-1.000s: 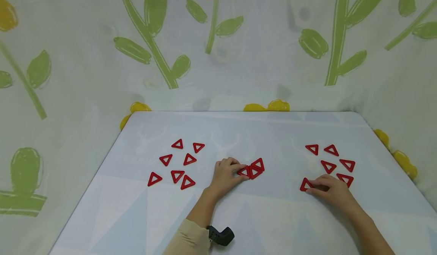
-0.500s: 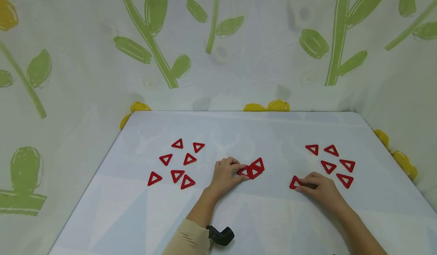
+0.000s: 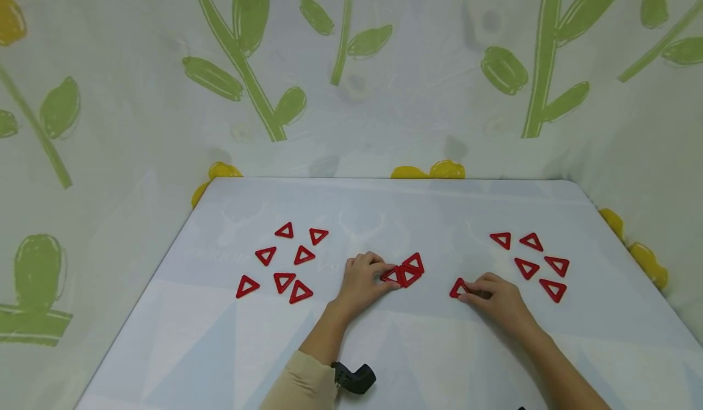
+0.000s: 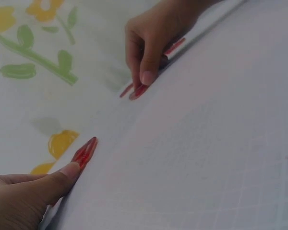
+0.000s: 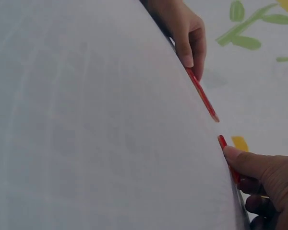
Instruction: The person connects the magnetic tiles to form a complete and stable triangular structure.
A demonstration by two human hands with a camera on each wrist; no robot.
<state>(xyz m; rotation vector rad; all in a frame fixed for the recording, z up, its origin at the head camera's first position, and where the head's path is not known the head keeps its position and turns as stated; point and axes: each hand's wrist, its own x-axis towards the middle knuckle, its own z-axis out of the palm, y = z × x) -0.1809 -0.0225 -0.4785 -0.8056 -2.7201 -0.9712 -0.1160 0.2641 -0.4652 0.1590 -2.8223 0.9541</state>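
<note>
Three red open-centred plastic triangles [image 3: 403, 276] lie edge to edge mid-table, forming a short row. My left hand [image 3: 360, 280] pinches the leftmost of them between thumb and fingers; its fingertips cover part of that piece. To the right of the row, my right hand [image 3: 502, 303] grips a single red triangle [image 3: 454, 288] by its right side, at or just above the table. A gap separates this piece from the row. In the right wrist view the held triangle [image 5: 222, 142] appears edge-on, its tip pointing towards the joined pieces [image 5: 206, 100].
Several loose red triangles [image 3: 284, 274] are scattered on the left of the pale table [image 3: 395, 355]. Several more triangles [image 3: 553, 282] lie at the right. A black device [image 3: 356, 378] sits at the left wrist. Flower-printed fabric [image 3: 384, 123] surrounds the table.
My right hand has slid leftward with its triangle, away from the right-hand group and closer to the joined row. My left hand stays in place on the row.
</note>
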